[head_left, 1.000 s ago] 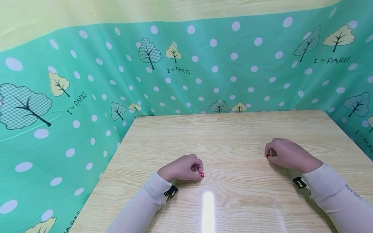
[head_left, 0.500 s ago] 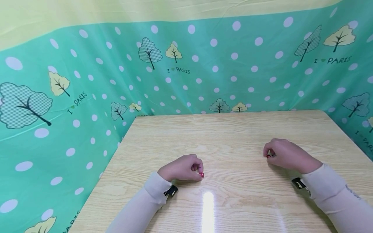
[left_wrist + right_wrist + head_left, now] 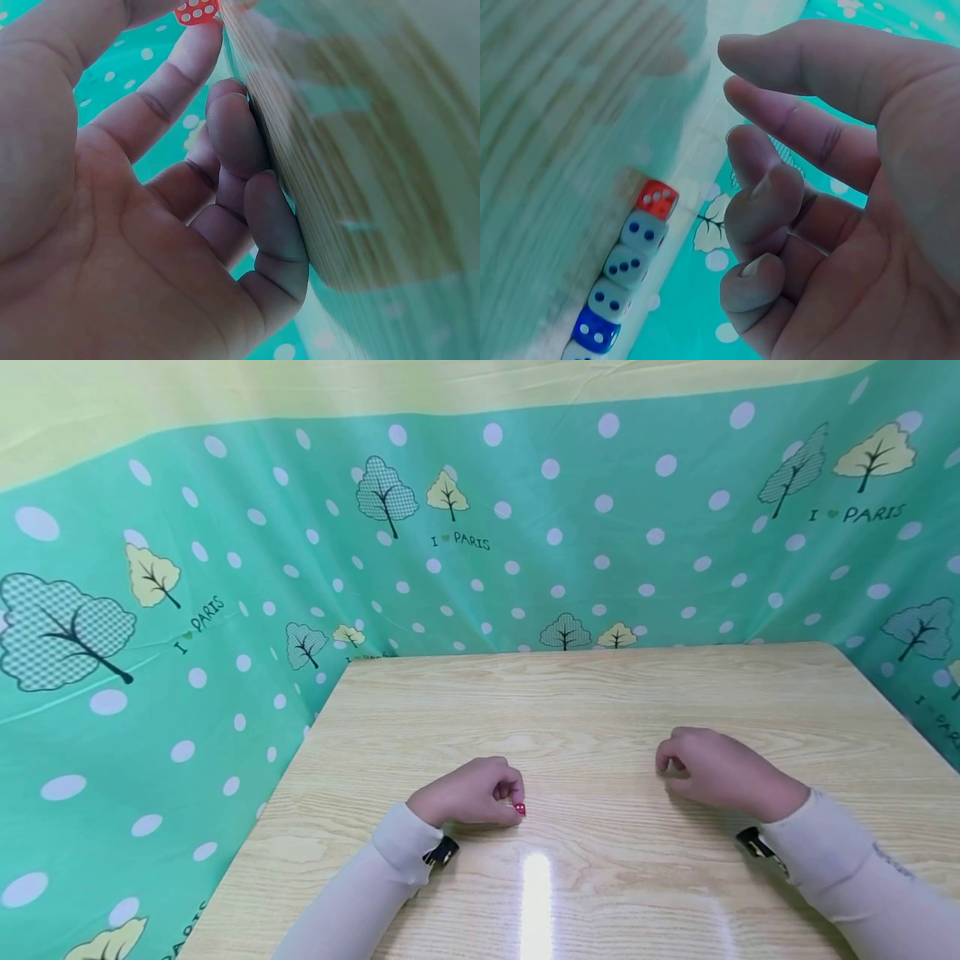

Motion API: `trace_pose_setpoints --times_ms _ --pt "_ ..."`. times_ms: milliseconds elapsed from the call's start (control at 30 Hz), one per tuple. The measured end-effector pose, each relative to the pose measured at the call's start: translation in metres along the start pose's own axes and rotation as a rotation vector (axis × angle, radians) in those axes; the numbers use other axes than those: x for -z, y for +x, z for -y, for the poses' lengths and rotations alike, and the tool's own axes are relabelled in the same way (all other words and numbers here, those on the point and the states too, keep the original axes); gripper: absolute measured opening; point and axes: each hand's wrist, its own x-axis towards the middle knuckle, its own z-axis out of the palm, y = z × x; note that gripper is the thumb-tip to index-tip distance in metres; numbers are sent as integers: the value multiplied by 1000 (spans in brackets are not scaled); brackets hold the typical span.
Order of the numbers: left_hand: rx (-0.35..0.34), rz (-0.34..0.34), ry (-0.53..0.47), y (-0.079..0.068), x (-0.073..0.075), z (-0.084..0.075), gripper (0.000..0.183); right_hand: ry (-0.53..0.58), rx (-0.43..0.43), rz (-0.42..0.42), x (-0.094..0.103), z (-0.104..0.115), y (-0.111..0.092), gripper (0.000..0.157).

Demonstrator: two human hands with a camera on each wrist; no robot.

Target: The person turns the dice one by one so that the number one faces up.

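My left hand pinches a small red die with white dots between thumb and index finger, low over the wooden tabletop. The left wrist view shows that red die at the top edge, with the other fingers curled beside the table. My right hand hovers near the table's right half, fingers loosely bent and a gap between thumb and index fingertips, holding nothing. Beside it in the right wrist view runs a line of dice: a red die, several white dice and a blue die. The head view hides this line behind the right hand.
The light wooden table is bordered by a green dotted cloth at the back and both sides. A bright light reflection lies near the front. Both sleeves carry black wrist straps.
My right hand has let go of the red die at its fingertips and shifted left and slightly nearer. The left hand stays in place, still pinching its red die.
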Motion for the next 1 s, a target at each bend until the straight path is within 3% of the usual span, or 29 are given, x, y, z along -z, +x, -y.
trace_pose_setpoints --times_ms 667,833,1000 --pt "0 -13 38 1 -2 -1 14 -5 0 5 1 6 -2 11" --pt "23 -20 58 -1 -2 -6 14 9 -74 10 16 -11 -4 14" --pt "-1 -55 160 -1 -5 -16 12 42 -159 52 30 -43 -8 26"
